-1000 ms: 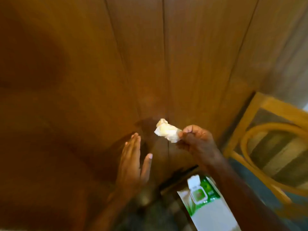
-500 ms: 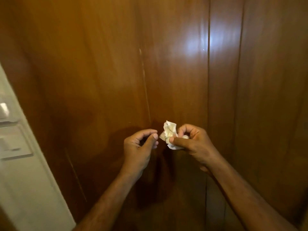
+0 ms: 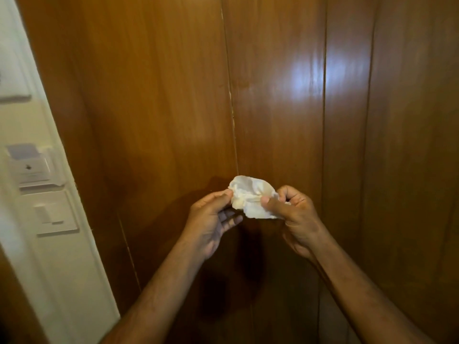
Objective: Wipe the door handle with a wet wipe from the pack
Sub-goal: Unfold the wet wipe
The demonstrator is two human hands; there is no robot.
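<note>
Most of the view is filled by glossy wooden panelling point(image 3: 161, 108), divided by vertical seams and marked by a bright reflection at the upper right. A white wall strip point(image 3: 74, 256) is seen along the left edge, and on it a card-holder switch point(image 3: 31, 170) is mounted above a light switch plate point(image 3: 53, 213).

Both forearms are raised in front of the panelling. The right hand point(image 3: 295, 217) is closed around one end of the crumpled white wet wipe point(image 3: 250, 198) — thumb pressed across the front, fingers curled behind it. The left hand point(image 3: 211, 219) is held looser: its thumb and forefinger are pinched on the wipe's left edge, while the remaining fingers are left partly spread below.

The wipe is thus stretched between the two hands, bunched, just clear of the wood — whether the panel is touched cannot be told.
</note>
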